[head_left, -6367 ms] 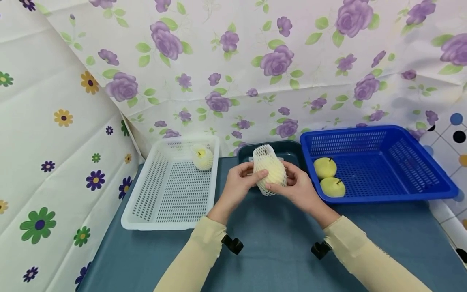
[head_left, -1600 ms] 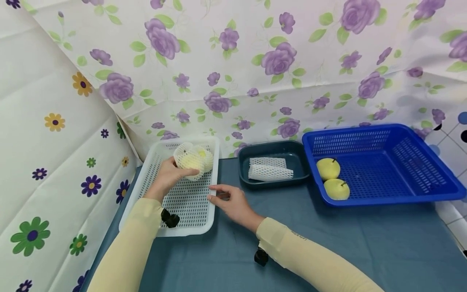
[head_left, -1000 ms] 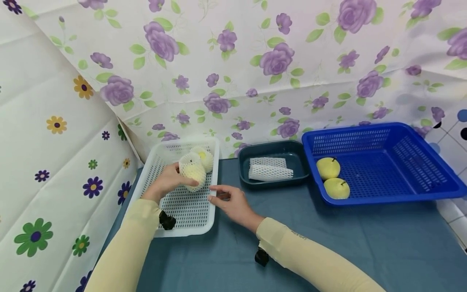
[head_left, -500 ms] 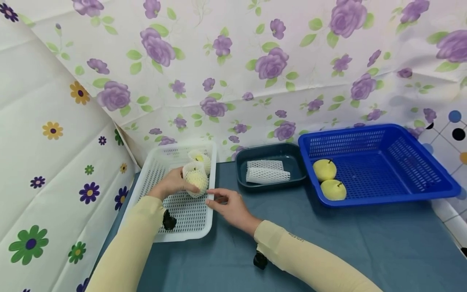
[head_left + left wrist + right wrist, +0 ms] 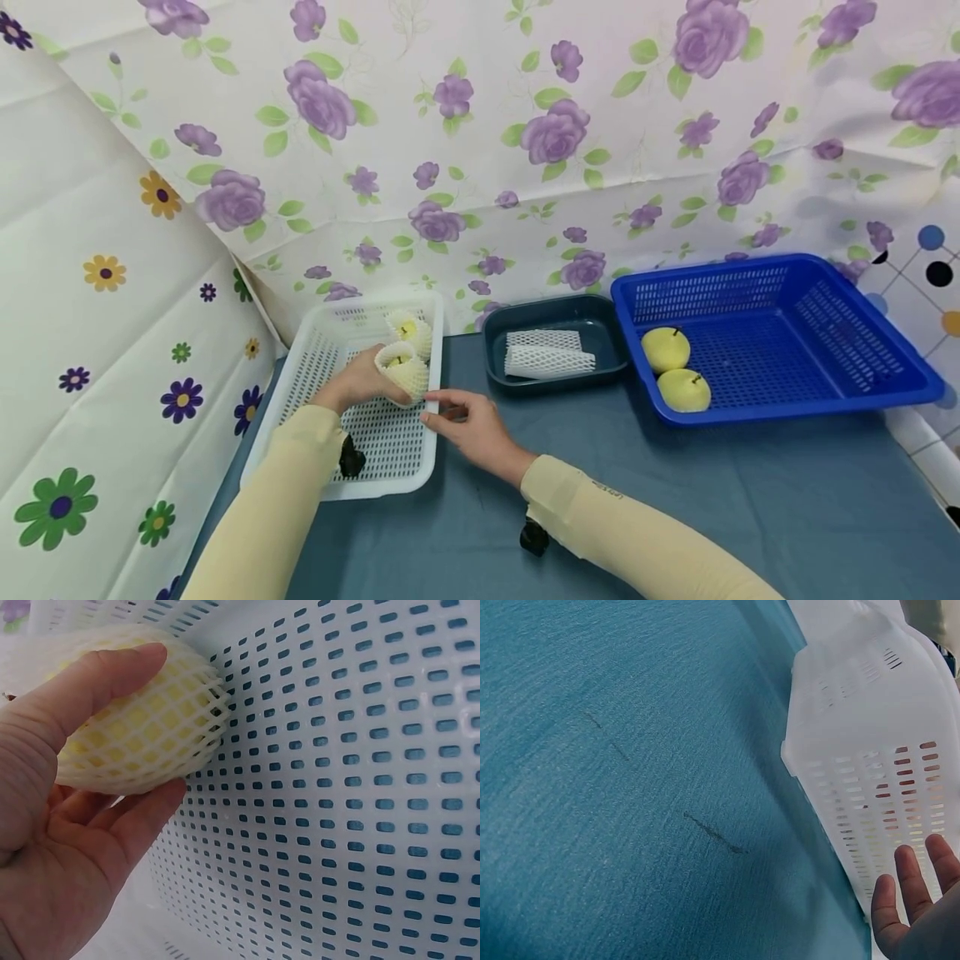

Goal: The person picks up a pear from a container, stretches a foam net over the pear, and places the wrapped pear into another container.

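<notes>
My left hand [image 5: 358, 382] holds a pale yellow pear [image 5: 409, 377] wrapped in a white foam net, low inside the white basket [image 5: 432, 450]. The left wrist view shows my thumb across the net of this pear [image 5: 142, 739] and my fingers beneath it. Right behind it, in the basket's far right corner, is another netted pear [image 5: 407, 330]. My right hand [image 5: 480, 429] rests thumb and index fingertips at the basket's right rim. In the right wrist view its other fingers [image 5: 911, 881] extend beside the outer wall, partly cut off.
A dark green tray [image 5: 525, 385] with white foam nets [image 5: 550, 361] stands at the back middle. To its right sits a blue basket [image 5: 795, 411] holding two bare pears [image 5: 684, 390]. Flowered sheets [image 5: 480, 250] hang behind the blue-grey table [image 5: 600, 517].
Both hands held the netted pear over the tray earlier; my left hand took it into the white basket. Lately the pear shifted toward the right wall and tilted. The right hand stayed at the rim.
</notes>
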Motion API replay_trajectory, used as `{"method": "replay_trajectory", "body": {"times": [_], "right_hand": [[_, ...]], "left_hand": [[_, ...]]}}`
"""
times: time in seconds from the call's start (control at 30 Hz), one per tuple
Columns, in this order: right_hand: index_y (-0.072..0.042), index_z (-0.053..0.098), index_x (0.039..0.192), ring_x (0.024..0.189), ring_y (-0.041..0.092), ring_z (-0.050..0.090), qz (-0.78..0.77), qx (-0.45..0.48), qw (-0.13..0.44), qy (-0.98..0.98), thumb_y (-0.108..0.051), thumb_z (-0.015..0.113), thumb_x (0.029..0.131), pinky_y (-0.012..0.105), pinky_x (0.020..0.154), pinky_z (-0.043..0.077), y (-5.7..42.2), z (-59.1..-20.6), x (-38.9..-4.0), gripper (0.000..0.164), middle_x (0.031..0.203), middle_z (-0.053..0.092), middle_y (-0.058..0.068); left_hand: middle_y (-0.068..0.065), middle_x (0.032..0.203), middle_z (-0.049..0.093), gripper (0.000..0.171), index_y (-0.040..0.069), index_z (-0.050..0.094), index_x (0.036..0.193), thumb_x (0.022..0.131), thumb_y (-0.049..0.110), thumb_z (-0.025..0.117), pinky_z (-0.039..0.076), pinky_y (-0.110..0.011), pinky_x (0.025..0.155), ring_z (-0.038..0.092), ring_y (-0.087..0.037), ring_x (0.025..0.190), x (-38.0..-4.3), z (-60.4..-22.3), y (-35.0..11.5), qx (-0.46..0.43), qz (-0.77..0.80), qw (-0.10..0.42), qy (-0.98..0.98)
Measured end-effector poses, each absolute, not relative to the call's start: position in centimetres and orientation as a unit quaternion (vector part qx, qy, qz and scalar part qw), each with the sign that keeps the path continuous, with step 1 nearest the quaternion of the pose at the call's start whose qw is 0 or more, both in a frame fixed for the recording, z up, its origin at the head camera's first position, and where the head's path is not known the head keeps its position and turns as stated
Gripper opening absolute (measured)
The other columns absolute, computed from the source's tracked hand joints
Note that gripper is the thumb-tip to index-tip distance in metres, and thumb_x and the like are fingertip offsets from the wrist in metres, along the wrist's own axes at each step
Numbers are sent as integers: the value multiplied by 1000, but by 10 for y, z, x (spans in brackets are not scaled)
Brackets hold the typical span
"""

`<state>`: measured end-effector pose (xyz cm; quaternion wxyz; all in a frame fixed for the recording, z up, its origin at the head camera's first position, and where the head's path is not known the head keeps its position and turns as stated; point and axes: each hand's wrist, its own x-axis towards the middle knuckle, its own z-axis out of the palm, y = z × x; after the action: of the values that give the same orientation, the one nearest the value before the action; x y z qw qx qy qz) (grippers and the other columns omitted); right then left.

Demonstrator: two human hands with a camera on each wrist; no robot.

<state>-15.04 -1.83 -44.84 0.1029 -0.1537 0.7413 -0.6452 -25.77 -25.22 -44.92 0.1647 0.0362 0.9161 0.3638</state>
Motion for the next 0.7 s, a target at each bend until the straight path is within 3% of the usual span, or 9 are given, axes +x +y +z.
{"method": "replay_trajectory", "body": {"times": [0.3,0.57,0.7], "right_hand": [[-26,62,121,99,23,61,-644,-155,97,743,-26,64,89,28,76,53,-18,-446,-148,32,113,60,10],[-25,62,122,100,22,61,-632,-164,99,751,-26,64,89,27,77,53,-19,-446,-150,32,112,60,11],[-26,62,121,98,22,61,-629,-170,93,753,-27,65,89,29,76,53,-20,-456,-157,32,110,60,10]], "left_hand": [[-4,105,60,86,14,47,120,49,30,92,49,-36,77,58,-23,88,-256,-452,-241,30,299,131,945],[-5,108,59,85,15,47,124,53,31,91,49,-36,79,58,-22,89,-252,-447,-244,33,303,147,941],[-9,113,58,88,11,45,128,58,42,88,49,-39,81,58,-25,95,-254,-441,-244,35,299,157,941]]}}
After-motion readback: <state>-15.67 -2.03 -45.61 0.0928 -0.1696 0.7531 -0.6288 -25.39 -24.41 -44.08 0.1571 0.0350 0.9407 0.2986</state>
